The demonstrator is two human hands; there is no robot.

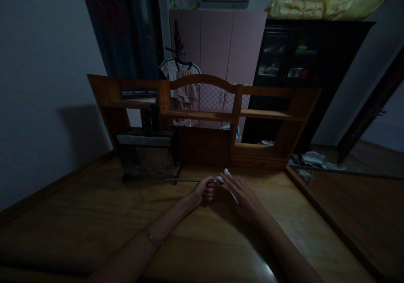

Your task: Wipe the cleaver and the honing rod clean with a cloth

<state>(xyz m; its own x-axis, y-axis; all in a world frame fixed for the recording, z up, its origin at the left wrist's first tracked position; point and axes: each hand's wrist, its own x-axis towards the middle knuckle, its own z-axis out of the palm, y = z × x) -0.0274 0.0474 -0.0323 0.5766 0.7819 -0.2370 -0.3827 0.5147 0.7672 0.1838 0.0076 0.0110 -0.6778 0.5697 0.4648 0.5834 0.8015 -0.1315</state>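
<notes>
My left hand [203, 191] is closed in a fist around a thin grey rod [186, 180], which lies level and sticks out to the left. My right hand [245, 197] holds a thin white tissue or cloth [227, 173] against the rod's right end. White edges show above its fingers and below its palm. The fingers of that hand are long and bent over the white piece, so the rod's tip is mostly hidden. Both hands are above a pale wooden surface [189, 236], close to each other. Dim light leaves small details unclear.
Behind the hands stands a wooden shelf unit [202, 115] with an arched middle. A black-framed case with clear plastic [148, 157] sits at its left. A raised wooden edge [328, 215] runs along the right side. Wardrobes [217, 47] are farther back.
</notes>
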